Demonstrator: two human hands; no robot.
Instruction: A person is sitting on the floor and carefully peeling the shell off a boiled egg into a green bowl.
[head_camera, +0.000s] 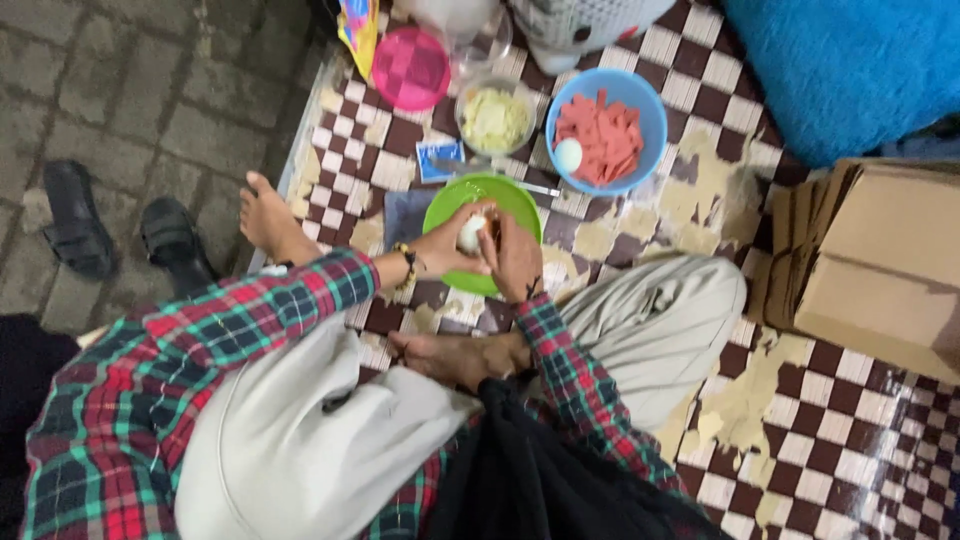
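A person in a red-and-green plaid shirt and pale grey trousers sits cross-legged on a worn brown-and-cream checkered floor mat (800, 450), both hands meeting over a round lime-green plastic bowl (510, 200). The left hand (448, 248), a beaded band at its wrist, and the right hand (515, 258) close together around a small white peeled egg (471, 235), fingers curled on it from either side, just above the near half of the green bowl.

Farther off, to the right, a round blue plastic bowl (640, 105) holds flat pink-red strips and a second whole white egg (568, 154) at its left edge. Left of it stands a clear glass bowl of pale yellow shreds (494, 118), and farther left again a round pink plastic lid (411, 68). A small blue-and-white packet (439, 160) lies just beyond the green bowl.

At the far right sits a bright blue fuzzy cushion (850, 70), with folded brown cardboard boxes (880, 260) nearer on the right. On the grey paving at left, well apart from the mat, lie two black sandals (120, 235).
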